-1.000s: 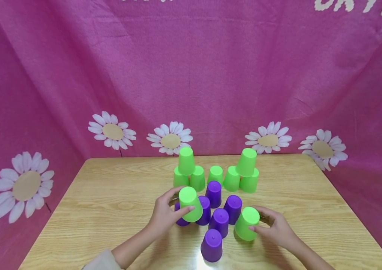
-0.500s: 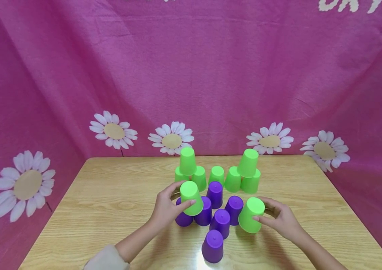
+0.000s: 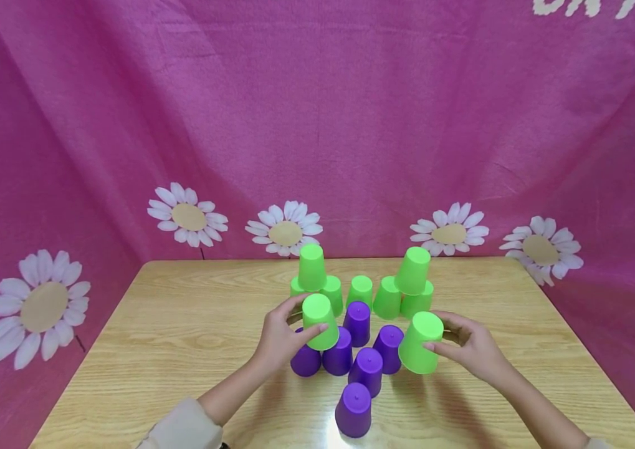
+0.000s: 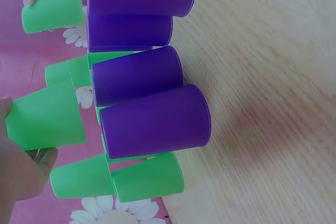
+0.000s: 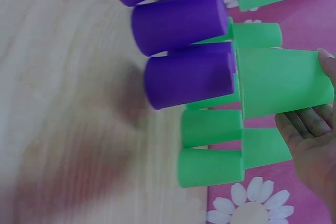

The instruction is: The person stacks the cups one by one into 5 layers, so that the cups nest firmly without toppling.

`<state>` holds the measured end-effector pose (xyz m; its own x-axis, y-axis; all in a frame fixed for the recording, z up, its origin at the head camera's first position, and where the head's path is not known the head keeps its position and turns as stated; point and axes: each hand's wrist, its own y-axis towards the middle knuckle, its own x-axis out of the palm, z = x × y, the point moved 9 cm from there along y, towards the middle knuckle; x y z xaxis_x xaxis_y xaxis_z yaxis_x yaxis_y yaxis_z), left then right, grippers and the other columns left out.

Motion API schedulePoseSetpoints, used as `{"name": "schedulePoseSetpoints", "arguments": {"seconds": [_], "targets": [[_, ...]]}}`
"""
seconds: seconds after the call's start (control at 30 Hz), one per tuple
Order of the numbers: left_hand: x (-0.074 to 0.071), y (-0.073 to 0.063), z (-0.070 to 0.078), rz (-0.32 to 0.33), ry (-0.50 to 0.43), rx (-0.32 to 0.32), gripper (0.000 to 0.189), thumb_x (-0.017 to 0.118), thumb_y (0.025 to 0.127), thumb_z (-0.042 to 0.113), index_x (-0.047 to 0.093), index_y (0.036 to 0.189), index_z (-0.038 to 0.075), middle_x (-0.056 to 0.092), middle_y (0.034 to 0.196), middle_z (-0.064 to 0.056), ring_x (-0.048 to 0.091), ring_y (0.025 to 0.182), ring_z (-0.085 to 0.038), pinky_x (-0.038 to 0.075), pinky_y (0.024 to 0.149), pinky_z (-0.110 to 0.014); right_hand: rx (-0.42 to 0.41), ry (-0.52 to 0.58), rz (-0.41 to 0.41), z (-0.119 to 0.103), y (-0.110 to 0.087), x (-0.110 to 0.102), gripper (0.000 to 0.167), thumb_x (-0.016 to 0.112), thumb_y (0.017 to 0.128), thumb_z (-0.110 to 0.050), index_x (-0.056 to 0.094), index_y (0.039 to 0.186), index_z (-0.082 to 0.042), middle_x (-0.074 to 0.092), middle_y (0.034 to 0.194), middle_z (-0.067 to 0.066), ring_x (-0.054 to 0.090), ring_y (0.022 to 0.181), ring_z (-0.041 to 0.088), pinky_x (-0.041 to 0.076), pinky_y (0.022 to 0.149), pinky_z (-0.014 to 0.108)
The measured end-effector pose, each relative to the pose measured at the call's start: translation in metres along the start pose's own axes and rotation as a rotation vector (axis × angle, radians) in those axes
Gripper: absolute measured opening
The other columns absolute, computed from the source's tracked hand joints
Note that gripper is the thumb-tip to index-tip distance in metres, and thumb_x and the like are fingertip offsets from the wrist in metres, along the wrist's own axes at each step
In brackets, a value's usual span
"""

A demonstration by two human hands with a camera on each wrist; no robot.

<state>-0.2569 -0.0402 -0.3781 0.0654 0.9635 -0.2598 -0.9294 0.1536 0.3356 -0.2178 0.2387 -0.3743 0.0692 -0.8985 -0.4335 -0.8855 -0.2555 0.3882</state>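
My left hand (image 3: 279, 337) grips an upside-down green plastic cup (image 3: 319, 325) between thumb and fingers, raised above the left purple cups (image 3: 305, 362). In the left wrist view that green cup (image 4: 46, 119) is clear of the table, level with the purple cups' upper ends. My right hand (image 3: 477, 350) holds a second upside-down green cup (image 3: 420, 348) in the air, beside the right purple cup (image 3: 389, 350). The right wrist view shows this cup (image 5: 286, 82) with the thumb on one side and the fingers (image 5: 312, 121) on the other. Several purple cups stand mouth down, in a V shape.
Behind the purple cups, several green cups (image 3: 360, 293) stand in a row. One green cup (image 3: 312, 268) sits atop the left pair and another (image 3: 413, 271) atop the right pair. The wooden table (image 3: 205, 318) ends at a pink flowered cloth (image 3: 351, 137).
Both hands have risen with their green cups. The right cup has gone up and slightly right from near the table; the left one has shifted up a little. The standing cups stay put.
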Motion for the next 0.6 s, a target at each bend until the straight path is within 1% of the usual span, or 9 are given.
{"name": "schedulePoseSetpoints", "arguments": {"seconds": [0.13, 0.23, 0.47, 0.6], "targets": [[0.001, 0.003, -0.001, 0.001, -0.003, -0.002, 0.049, 0.078, 0.072, 0.007, 0.059, 0.117, 0.0, 0.063, 0.114, -0.019, 0.061, 0.105, -0.034, 0.052, 0.09, -0.035, 0.026, 0.004, 0.012, 0.0, 0.007, -0.005, 0.044, 0.068, 0.077, 0.006, 0.052, 0.117, 0.016, 0.059, 0.106, -0.029, 0.059, 0.093, -0.008, 0.052, 0.079, 0.012], [0.002, 0.005, -0.001, 0.001, -0.003, 0.003, 0.049, 0.078, 0.072, 0.007, 0.059, 0.117, 0.0, 0.064, 0.113, -0.019, 0.061, 0.105, -0.034, 0.053, 0.089, -0.034, 0.045, 0.017, 0.041, 0.001, 0.012, -0.008, 0.044, 0.067, 0.078, 0.006, 0.051, 0.118, 0.016, 0.059, 0.105, -0.029, 0.059, 0.093, -0.008, 0.051, 0.079, 0.012], [0.007, 0.01, 0.001, 0.005, 0.004, 0.033, 0.049, 0.077, 0.072, 0.004, 0.058, 0.117, -0.003, 0.064, 0.111, -0.021, 0.061, 0.103, -0.035, 0.053, 0.087, -0.036, 0.006, 0.032, 0.151, 0.002, 0.022, -0.009, 0.042, 0.068, 0.074, 0.011, 0.053, 0.113, 0.018, 0.06, 0.102, -0.028, 0.058, 0.091, -0.009, 0.051, 0.079, 0.01], [0.01, 0.014, 0.001, 0.009, 0.007, 0.032, 0.05, 0.077, 0.072, 0.005, 0.058, 0.117, -0.003, 0.064, 0.111, -0.02, 0.062, 0.103, -0.034, 0.054, 0.087, -0.036, -0.004, 0.055, 0.194, 0.005, 0.026, -0.006, 0.041, 0.067, 0.072, 0.015, 0.053, 0.111, 0.021, 0.061, 0.099, -0.028, 0.059, 0.089, -0.009, 0.051, 0.077, 0.01]]}}
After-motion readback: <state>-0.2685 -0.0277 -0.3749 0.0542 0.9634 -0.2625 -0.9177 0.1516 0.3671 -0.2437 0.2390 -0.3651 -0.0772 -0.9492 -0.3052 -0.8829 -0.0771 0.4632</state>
